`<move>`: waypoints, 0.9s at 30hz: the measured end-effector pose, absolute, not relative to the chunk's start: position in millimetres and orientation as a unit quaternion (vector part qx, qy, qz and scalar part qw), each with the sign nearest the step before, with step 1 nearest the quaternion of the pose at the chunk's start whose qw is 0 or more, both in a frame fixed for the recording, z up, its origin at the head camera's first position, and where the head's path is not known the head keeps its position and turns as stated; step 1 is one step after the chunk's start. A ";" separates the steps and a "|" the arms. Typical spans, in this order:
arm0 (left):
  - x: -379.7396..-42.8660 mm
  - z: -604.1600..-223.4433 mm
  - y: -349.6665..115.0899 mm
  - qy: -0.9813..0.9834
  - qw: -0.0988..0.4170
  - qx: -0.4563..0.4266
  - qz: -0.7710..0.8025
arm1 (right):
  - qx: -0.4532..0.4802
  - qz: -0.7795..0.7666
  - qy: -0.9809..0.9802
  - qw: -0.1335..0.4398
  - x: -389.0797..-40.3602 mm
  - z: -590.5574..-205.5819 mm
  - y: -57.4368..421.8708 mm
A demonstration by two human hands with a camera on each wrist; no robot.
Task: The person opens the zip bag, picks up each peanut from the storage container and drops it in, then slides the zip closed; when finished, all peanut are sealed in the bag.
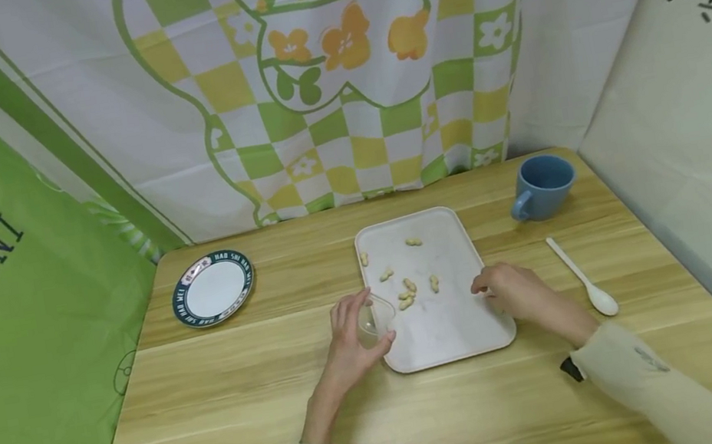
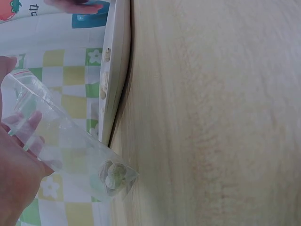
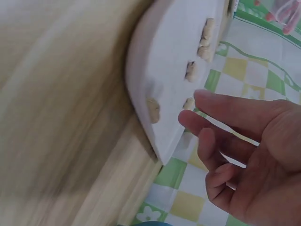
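Note:
My left hand (image 1: 348, 351) grips the mouth of a clear plastic zip bag (image 2: 70, 129) by the left edge of a white tray (image 1: 447, 336). A few peanuts (image 2: 115, 176) lie in the bag's bottom corner. Several unshelled peanuts (image 1: 410, 285) are scattered over the tray, mostly on its left and middle. Above the tray's right edge hovers my right hand (image 1: 517, 293), thumb and forefinger slightly apart, other fingers bent. The right wrist view shows nothing between those fingertips, and a peanut (image 3: 153, 111) lies close by, near the tray's rim.
A dark-rimmed plate (image 1: 213, 289) sits at the table's back left. At the back right stands a blue mug (image 1: 542, 186). Right of the tray lies a white spoon (image 1: 600, 298). A checked curtain (image 1: 358, 128) hangs behind the table (image 1: 217, 407).

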State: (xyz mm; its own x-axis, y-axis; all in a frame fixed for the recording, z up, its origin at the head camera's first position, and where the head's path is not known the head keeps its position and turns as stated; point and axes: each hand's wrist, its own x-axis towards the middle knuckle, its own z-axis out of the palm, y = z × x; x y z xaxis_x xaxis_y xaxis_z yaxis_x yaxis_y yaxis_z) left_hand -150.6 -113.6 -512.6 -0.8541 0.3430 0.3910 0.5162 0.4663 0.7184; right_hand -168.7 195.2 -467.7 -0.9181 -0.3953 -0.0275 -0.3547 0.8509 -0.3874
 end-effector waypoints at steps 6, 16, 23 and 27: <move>-151.1 -512.1 -114.0 -0.853 0.085 -0.250 -0.451 | -0.216 -0.146 0.964 0.043 -163.2 -476.1 199.2; -151.3 -513.1 -113.1 -0.852 0.082 -0.252 -0.451 | -0.223 -0.116 0.968 0.000 -159.3 -486.7 199.2; -152.3 -516.7 -112.1 -0.850 0.085 -0.254 -0.453 | -0.185 -0.152 0.970 0.047 -161.0 -490.7 199.6; -151.8 -516.9 -111.6 -0.850 0.085 -0.254 -0.453 | -0.171 -0.192 0.964 0.071 -159.9 -489.9 200.8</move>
State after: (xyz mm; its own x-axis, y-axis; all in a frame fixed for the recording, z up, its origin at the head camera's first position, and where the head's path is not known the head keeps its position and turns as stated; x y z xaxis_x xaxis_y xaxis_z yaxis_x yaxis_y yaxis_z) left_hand -151.8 -111.6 -516.9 -0.8559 0.3556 0.3753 0.5099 0.4604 0.7266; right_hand -159.9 200.8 -489.9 -0.9316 -0.3563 -0.0719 -0.3016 0.8682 -0.3942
